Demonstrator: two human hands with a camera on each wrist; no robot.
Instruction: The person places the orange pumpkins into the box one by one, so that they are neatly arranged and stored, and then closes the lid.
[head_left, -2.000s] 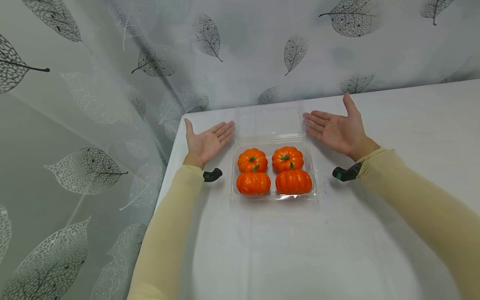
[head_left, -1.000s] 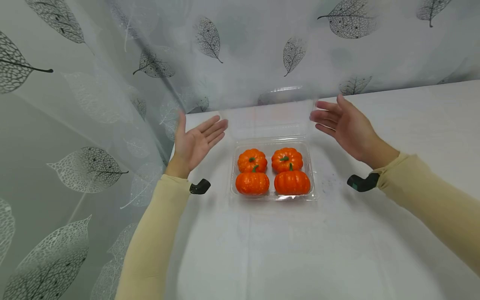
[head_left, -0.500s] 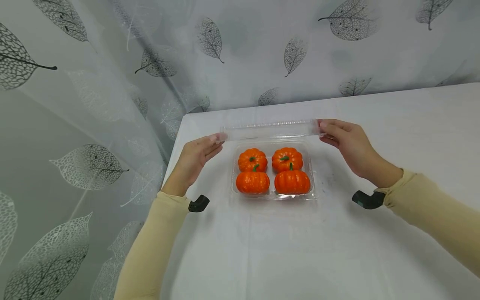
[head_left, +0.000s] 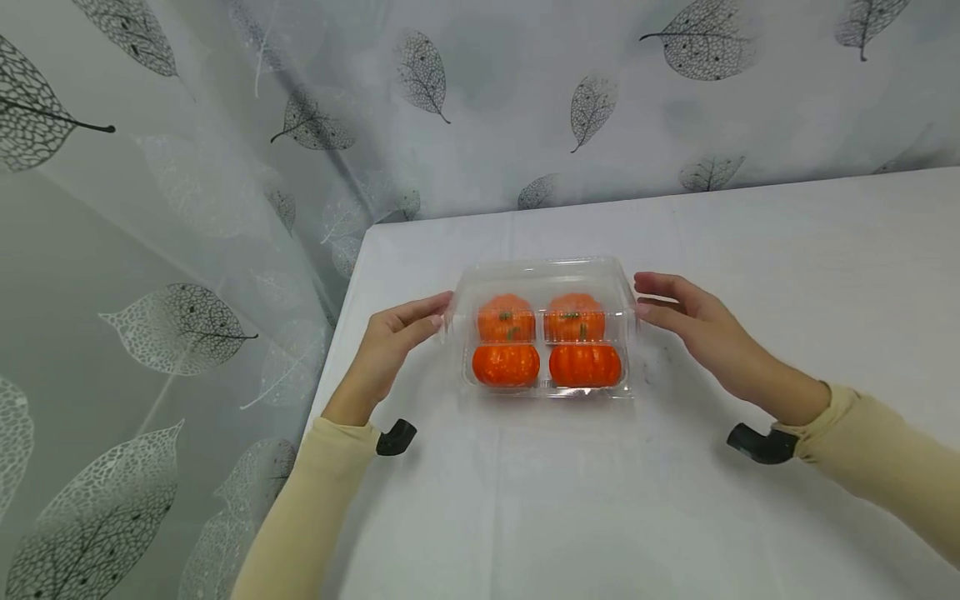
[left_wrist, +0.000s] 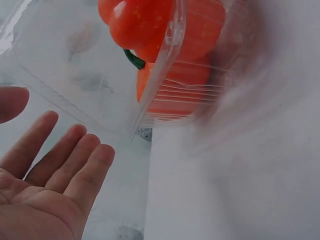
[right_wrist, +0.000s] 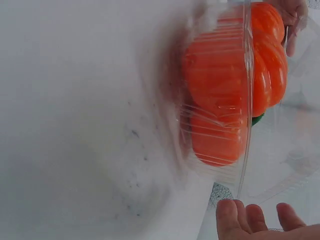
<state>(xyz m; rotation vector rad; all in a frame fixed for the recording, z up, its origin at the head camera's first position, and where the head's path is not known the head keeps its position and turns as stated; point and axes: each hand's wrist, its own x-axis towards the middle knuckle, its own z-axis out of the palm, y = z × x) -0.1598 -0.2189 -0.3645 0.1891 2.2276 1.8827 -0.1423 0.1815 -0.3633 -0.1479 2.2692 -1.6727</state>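
A clear plastic clamshell box [head_left: 622, 388] holds several small orange pumpkins [head_left: 585, 366] with green stems. Its hinged lid [head_left: 547, 271] is tilted forward over the back pumpkins, part of the way down. My left hand [head_left: 382, 354] is at the lid's left side, fingertips by its edge; the left wrist view shows the fingers relaxed and the thumb apart from them. On the other side, my right hand [head_left: 708, 333] has its fingertips at the lid's right edge. The right wrist view shows fingers [right_wrist: 227, 215] lightly bent, close to the plastic.
The box sits on a white-covered table [head_left: 562, 500] against a grey curtain [head_left: 495, 92] printed with leaves. The table's left edge lies beside my left forearm. A black wrist mount [head_left: 396, 437] sticks out from the left cuff, another mount [head_left: 763, 443] from the right.
Both hands reached the lid, which lay back behind the box, raised it and swung it forward over the pumpkins. The hands moved toward me with it. The pumpkins stayed in place.
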